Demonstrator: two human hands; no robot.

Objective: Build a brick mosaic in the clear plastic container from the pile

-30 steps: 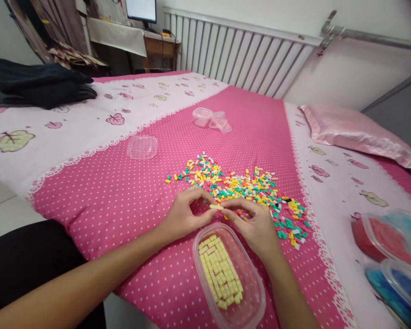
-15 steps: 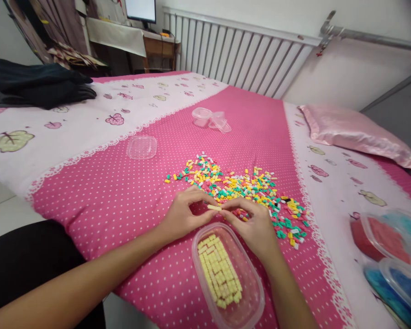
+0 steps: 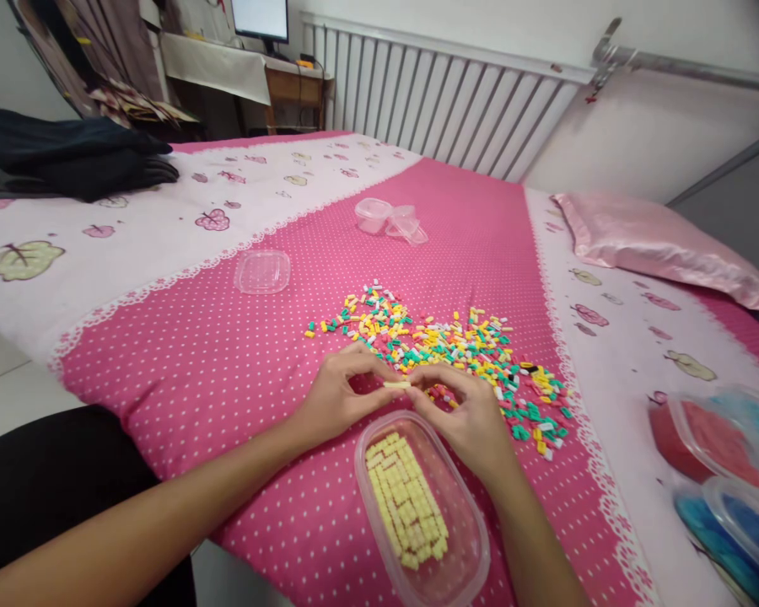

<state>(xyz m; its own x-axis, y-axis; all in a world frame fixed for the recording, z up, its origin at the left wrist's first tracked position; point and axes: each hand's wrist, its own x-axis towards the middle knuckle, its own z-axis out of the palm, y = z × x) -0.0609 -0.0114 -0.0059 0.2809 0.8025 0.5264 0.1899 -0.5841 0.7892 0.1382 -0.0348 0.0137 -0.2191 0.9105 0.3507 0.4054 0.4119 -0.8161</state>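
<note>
One small, pale yellow plastic strip [image 3: 397, 385] is gripped between the fingertips of the left hand [image 3: 336, 389] and the right hand [image 3: 476, 413], one end in each, at the near edge of a heap of loose green, yellow, red and white plastic bricks [image 3: 446, 344] spread on a pink, white-dotted bedspread [image 3: 228, 362]. Just nearer than the hands, a flat slab of tightly set, pale yellow bricks [image 3: 406, 502] is held in an oblong, clear plastic container [image 3: 460, 527], and a clear, rounded-square plastic lid [image 3: 262, 272] is seen lying farther off to the left
</note>
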